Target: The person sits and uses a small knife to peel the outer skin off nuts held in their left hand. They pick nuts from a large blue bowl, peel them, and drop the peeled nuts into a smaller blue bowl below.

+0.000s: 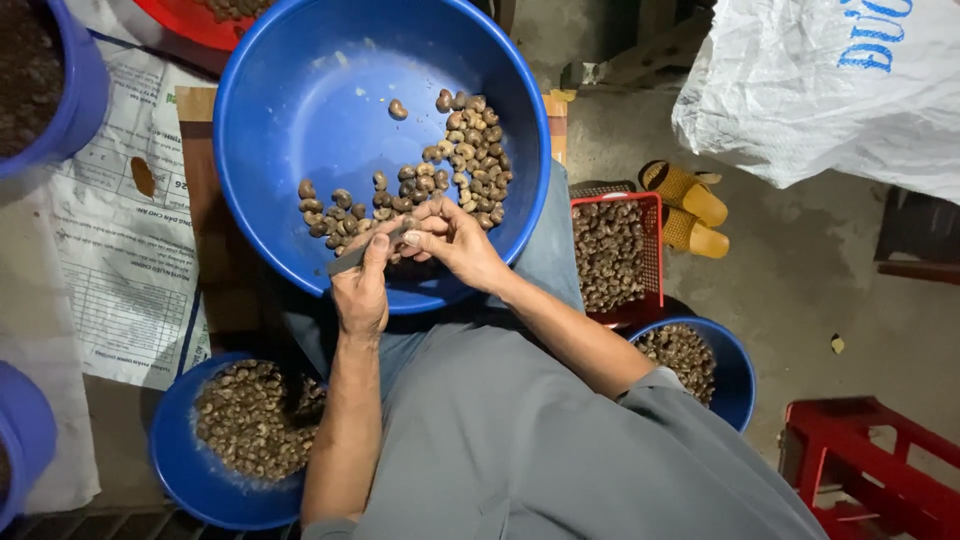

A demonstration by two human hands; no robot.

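A big blue basin (300, 110) rests on my lap and holds several brown cashew nuts (460, 160) along its near right side. My left hand (360, 285) grips a small knife (350, 260) with a dark blade, held over the basin's near rim. My right hand (455, 240) pinches a single nut (412, 238) against the knife tip, fingers closed round it. Both hands meet just above the nuts at the basin's front.
A smaller blue bowl of nuts (250, 440) sits at my lower left, another blue bowl of nuts (720, 365) at my right. A red basket of nuts (655, 215) stands beside yellow sandals (690, 205). A white sack (830, 90), a red stool (870, 470) and printed paper (120, 270) surround me.
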